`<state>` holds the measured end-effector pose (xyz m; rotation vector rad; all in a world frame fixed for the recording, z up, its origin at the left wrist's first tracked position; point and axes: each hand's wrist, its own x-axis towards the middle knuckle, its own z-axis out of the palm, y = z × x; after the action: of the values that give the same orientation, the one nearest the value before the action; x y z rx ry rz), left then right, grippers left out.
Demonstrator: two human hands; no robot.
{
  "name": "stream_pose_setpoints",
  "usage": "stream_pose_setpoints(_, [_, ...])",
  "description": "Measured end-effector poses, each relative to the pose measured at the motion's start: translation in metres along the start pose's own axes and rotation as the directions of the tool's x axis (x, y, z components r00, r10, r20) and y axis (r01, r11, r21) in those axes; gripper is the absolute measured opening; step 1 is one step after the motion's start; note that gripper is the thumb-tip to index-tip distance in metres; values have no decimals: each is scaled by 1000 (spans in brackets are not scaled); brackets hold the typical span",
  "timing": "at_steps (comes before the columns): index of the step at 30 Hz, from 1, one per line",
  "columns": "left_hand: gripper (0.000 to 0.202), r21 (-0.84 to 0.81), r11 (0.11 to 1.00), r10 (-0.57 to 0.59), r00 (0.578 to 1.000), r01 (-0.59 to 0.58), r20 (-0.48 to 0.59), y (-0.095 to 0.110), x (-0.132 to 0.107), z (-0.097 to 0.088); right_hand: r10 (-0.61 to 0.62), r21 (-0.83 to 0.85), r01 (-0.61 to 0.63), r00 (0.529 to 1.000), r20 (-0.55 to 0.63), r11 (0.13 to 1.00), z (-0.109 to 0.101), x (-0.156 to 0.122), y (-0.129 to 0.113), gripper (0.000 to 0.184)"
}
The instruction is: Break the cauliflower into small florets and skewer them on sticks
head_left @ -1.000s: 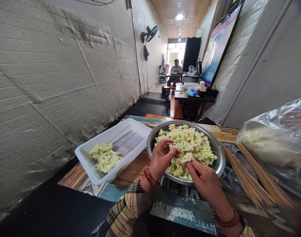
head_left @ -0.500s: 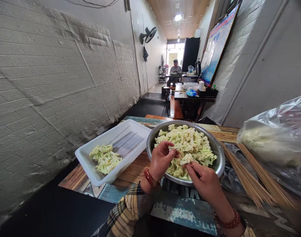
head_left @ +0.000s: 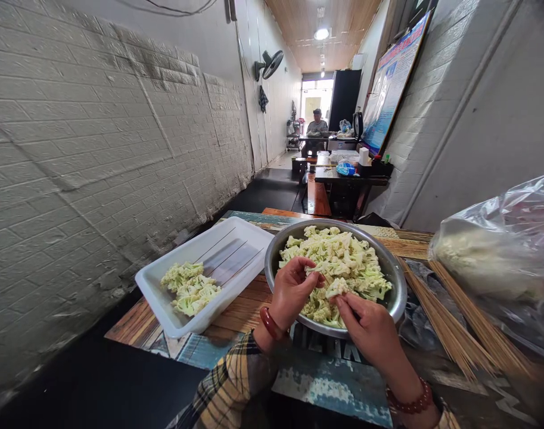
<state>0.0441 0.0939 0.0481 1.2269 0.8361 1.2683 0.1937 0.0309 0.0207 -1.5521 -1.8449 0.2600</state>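
Observation:
A steel bowl point(head_left: 394, 275) full of pale cauliflower florets point(head_left: 343, 256) stands on the wooden table in front of me. Over its near side, my left hand point(head_left: 292, 289) is closed with fingertips pinched near a floret; a thin skewer may run between the hands, too fine to be sure. My right hand point(head_left: 370, 328) is closed, pinching a small cauliflower floret point(head_left: 337, 287) close to the left fingertips. Left of the bowl, a white tray point(head_left: 218, 238) holds skewered cauliflower point(head_left: 190, 286) with thin sticks pointing back.
Bundles of bamboo skewers point(head_left: 459, 325) lie right of the bowl. A clear plastic bag point(head_left: 499, 244) with more cauliflower sits at far right. A grey brick wall runs along the left. Down the corridor a person point(head_left: 317, 124) sits at a table; another table point(head_left: 343, 173) stands nearer.
My right hand has brought its floret a little closer to my left fingertips. Nothing else has moved.

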Motion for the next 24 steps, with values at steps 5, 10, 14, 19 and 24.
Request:
stream_pose_setpoints(5, [18, -3, 1000, -1, 1000, 1, -2, 0, 0, 0, 1, -17, -1, 1000, 5, 1000, 1, 0, 0, 38])
stream_pose_setpoints(10, [17, 19, 1000, -2, 1000, 2, -1, 0, 0, 0, -15, -52, 14, 999, -29, 999, 2, 0, 2, 40])
stream_pose_setpoints(14, [16, 13, 1000, 2, 1000, -2, 11, 0, -1, 0, -32, -72, 30, 999, -36, 997, 1, 0, 0, 40])
stream_pose_setpoints(19, [16, -2, 1000, 12, 1000, -12, -2, -2, 0, 0, -53, -49, 51, 997, -52, 998, -2, 0, -4, 38])
stream_pose_setpoints(24, [17, -5, 1000, 10, 1000, -10, -5, -3, 1, 0, -68, -44, 66, 997, -44, 997, -1, 0, -2, 36])
